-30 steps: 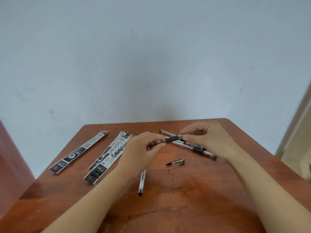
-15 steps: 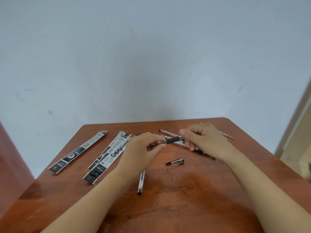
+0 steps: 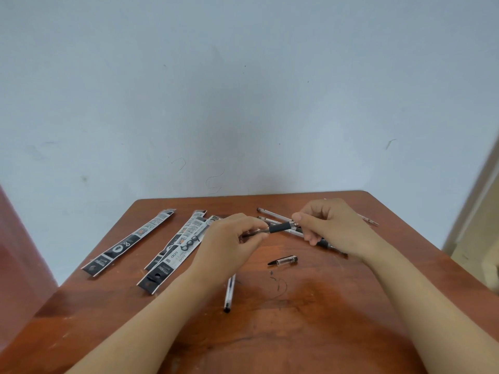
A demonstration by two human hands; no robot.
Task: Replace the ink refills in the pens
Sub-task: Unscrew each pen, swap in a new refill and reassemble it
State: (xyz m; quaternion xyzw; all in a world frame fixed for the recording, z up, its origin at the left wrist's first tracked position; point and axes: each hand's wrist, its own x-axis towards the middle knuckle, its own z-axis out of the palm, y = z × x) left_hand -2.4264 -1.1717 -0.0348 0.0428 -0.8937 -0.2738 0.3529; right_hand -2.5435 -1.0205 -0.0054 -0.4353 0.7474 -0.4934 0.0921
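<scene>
- so, what is in your hands?
- one pen (image 3: pixel 280 227). it has a black rubber grip. i hold it up over the table (image 3: pixel 297 333), almost flat, with the right end a bit higher.
- which hand has it?
- both. my left hand (image 3: pixel 229 244) pinches the thin dark end, with thumb and fingers curled in. my right hand (image 3: pixel 334 228) pinches the other end, just beside the black grip. its other fingers are curled too.
- what lies on the table?
- more pens (image 3: pixel 272 215) lie at the back, and they run under my right hand. a clear barrel (image 3: pixel 229 292) with a black end lies nearer to me. its far end goes under my left hand. a small clear tip piece (image 3: pixel 286 260) with a black point lies alone between my two arms.
- and the new ink?
- the refill packs (image 3: pixel 178 247) are on the left. they are long, flat, black and white. one pack (image 3: pixel 129 242) lies apart, close to the left edge. the others lie in a pile, touching, just beside my left hand.
- anything else?
- a thin stick (image 3: pixel 367 219) pokes out past my right hand. i cannot tell what it is. a pale blue wall (image 3: pixel 243 103) stands behind the table.
</scene>
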